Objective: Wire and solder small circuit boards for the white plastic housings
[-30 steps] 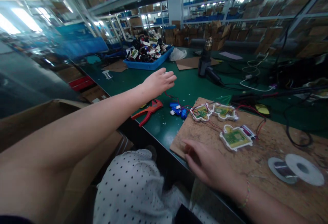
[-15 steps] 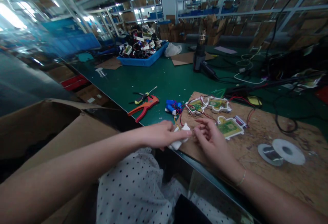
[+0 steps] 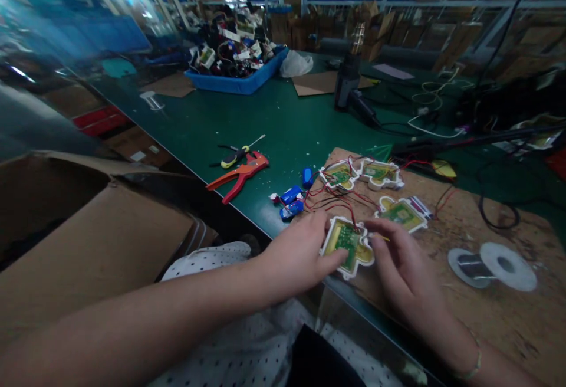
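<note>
My left hand [image 3: 300, 254] is closed on the near left side of a white plastic casing [image 3: 370, 259] with a green circuit board [image 3: 347, 245] inside, its thumb lying over the board. Red and dark wires run from the board toward blue cylindrical batteries [image 3: 292, 194] beyond it. My right hand [image 3: 404, 263] is at the casing's right edge, thumb and forefinger pinched around a short yellow wire [image 3: 385, 238]. Three similar board casings, including one on the right [image 3: 401, 215], rest on the brown work board [image 3: 486, 245].
A solder spool [image 3: 490, 266] lies at right. Orange-handled cutters [image 3: 243, 174] and a screwdriver [image 3: 236, 156] are left of the batteries. Farther back stand a heat gun [image 3: 347, 83] and a heaped blue bin [image 3: 239, 84]. An open carton [image 3: 101, 228] is beside the table's edge.
The casing has been turned over, now showing its green board side, and moved right. My right hand has come to its edge and pinches the yellow wire. The batteries have spread apart.
</note>
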`<state>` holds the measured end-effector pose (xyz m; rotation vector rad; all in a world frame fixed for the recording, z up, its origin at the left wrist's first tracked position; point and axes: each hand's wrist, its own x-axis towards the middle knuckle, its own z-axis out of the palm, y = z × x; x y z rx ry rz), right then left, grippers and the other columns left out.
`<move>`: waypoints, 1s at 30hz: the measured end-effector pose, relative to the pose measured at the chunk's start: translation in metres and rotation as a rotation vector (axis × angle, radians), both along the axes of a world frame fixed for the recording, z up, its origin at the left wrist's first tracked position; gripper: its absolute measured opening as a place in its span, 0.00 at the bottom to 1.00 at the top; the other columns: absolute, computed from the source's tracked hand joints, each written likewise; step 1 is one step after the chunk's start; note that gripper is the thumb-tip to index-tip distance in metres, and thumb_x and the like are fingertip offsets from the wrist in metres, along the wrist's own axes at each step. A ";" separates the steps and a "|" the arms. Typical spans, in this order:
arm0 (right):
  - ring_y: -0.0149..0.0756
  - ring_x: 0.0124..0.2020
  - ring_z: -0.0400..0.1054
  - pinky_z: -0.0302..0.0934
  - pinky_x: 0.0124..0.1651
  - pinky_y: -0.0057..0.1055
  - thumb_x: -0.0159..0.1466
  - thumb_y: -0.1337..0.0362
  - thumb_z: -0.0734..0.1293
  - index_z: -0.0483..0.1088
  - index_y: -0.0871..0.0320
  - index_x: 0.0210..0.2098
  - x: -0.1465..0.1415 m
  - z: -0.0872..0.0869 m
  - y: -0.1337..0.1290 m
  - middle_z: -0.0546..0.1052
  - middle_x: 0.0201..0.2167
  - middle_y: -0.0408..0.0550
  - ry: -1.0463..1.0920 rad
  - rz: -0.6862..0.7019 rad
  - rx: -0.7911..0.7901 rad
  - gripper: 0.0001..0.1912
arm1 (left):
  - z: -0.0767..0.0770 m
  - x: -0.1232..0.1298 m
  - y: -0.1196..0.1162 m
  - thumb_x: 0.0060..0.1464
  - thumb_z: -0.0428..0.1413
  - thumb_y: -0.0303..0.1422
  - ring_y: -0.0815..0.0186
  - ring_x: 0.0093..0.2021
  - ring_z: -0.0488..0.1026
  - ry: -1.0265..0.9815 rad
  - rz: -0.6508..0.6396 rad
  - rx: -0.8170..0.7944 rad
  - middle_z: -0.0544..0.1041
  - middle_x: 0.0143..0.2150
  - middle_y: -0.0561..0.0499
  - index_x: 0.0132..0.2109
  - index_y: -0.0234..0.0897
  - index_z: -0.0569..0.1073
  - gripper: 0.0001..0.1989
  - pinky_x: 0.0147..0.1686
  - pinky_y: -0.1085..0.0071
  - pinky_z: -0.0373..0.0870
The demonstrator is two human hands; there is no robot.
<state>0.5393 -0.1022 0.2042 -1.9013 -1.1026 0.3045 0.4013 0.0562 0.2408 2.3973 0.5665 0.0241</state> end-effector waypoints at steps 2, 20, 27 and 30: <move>0.37 0.52 0.71 0.65 0.55 0.36 0.71 0.59 0.61 0.68 0.50 0.56 -0.002 -0.001 0.000 0.76 0.52 0.47 -0.083 0.077 -0.029 0.15 | -0.001 -0.002 0.011 0.58 0.56 0.47 0.57 0.37 0.76 0.060 0.000 0.091 0.77 0.40 0.46 0.46 0.37 0.68 0.18 0.32 0.66 0.67; 0.36 0.40 0.73 0.68 0.41 0.33 0.68 0.64 0.65 0.75 0.52 0.45 -0.012 0.010 0.007 0.78 0.40 0.48 0.050 0.138 0.049 0.08 | -0.003 -0.006 0.006 0.63 0.52 0.46 0.58 0.32 0.75 0.138 -0.073 0.018 0.77 0.35 0.46 0.46 0.36 0.68 0.17 0.29 0.67 0.65; 0.32 0.36 0.70 0.64 0.37 0.29 0.70 0.61 0.63 0.73 0.53 0.44 -0.008 0.007 0.002 0.76 0.36 0.45 0.194 0.160 -0.030 0.08 | 0.011 -0.005 0.002 0.66 0.47 0.46 0.58 0.30 0.75 0.105 -0.061 0.142 0.77 0.32 0.49 0.44 0.38 0.68 0.15 0.27 0.66 0.63; 0.33 0.36 0.70 0.64 0.38 0.31 0.69 0.64 0.64 0.73 0.54 0.44 -0.006 0.009 0.002 0.75 0.35 0.45 0.012 0.247 -0.043 0.06 | 0.019 -0.007 0.003 0.65 0.50 0.39 0.62 0.36 0.76 -0.043 -0.118 0.024 0.78 0.38 0.51 0.50 0.38 0.68 0.12 0.33 0.68 0.68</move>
